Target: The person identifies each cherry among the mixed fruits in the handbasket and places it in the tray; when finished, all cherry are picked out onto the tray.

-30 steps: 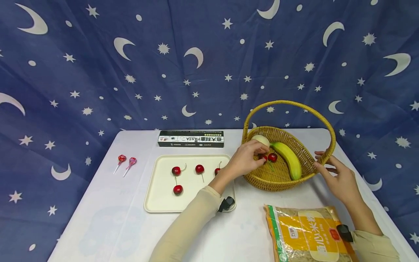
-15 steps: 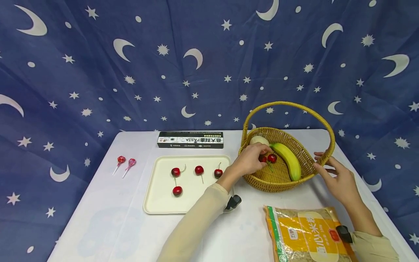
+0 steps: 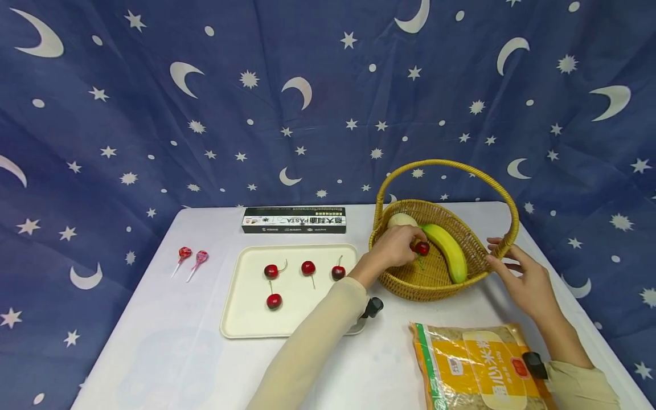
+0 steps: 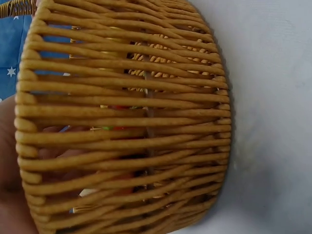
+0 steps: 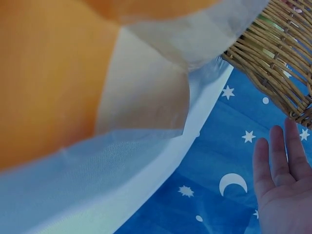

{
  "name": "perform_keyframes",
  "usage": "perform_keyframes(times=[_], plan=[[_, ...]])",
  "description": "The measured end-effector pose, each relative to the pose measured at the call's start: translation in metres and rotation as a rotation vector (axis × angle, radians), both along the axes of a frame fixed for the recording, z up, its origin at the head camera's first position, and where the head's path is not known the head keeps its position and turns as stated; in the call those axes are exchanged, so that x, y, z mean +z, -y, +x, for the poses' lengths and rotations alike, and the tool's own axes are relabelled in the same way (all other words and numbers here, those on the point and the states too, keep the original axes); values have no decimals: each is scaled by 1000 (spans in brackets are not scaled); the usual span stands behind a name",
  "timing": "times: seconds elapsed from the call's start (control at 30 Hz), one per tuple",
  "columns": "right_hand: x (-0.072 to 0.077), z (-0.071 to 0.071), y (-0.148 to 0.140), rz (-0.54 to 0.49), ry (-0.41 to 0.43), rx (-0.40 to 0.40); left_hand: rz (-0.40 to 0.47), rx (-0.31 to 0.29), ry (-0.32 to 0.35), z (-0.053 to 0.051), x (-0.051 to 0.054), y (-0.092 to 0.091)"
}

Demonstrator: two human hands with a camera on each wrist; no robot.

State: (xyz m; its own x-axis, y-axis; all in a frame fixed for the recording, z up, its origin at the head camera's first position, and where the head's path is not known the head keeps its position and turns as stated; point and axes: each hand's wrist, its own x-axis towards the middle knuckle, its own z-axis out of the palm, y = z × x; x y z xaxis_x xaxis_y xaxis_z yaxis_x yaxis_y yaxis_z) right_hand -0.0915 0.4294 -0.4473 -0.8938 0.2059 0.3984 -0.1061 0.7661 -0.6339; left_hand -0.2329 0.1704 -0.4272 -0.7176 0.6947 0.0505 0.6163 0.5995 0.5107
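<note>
Left hand (image 3: 394, 246): over the basket's left rim, fingertips inside; whether they pinch anything cannot be told, the tips being hidden. Red cherry (image 3: 422, 249): in the basket, just right of those fingertips; round, glossy, no long axis to speak of, a bit of green stem toward the near rim. Of the two hands, the left is clearly nearer to it. Right hand (image 3: 528, 282): at the basket's right rim by the handle foot, fingers extended, not wrapped around it.

Basket (image 3: 425, 293): golden-brown wicker, ribbed open weave, oval mouth, tall arched handle (image 3: 446, 163). Banana (image 3: 448, 253): inside, right of the cherry, smooth, curved, long axis slanting from far left to near right. Pale round item (image 3: 402, 220): inside, far left.

Left of the basket: cream tray (image 3: 294, 327), rounded corners, four cherries (image 3: 274, 301). Farther left: two lollipops (image 3: 201, 258), white sticks. Behind the tray, left of the basket: pasta box (image 3: 294, 221), flat, black and white. Near side of the basket: glossy orange plastic bag (image 3: 474, 364).
</note>
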Motion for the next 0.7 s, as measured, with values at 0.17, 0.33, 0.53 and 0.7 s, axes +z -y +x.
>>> perform_keyframes(times=[0.17, 0.33, 0.53, 0.7], plan=[[-1, -1, 0, 5, 4, -4, -50, 1, 12, 0, 0, -2], [-2, -1, -1, 6, 4, -3, -132, -6, 29, 0, -1, -3], [-2, -1, -1, 6, -4, 0, -150, -25, 40, 1, -2, -4], [-1, 0, -1, 2, 2, 1, -174, -42, 60, 1, -4, -5]])
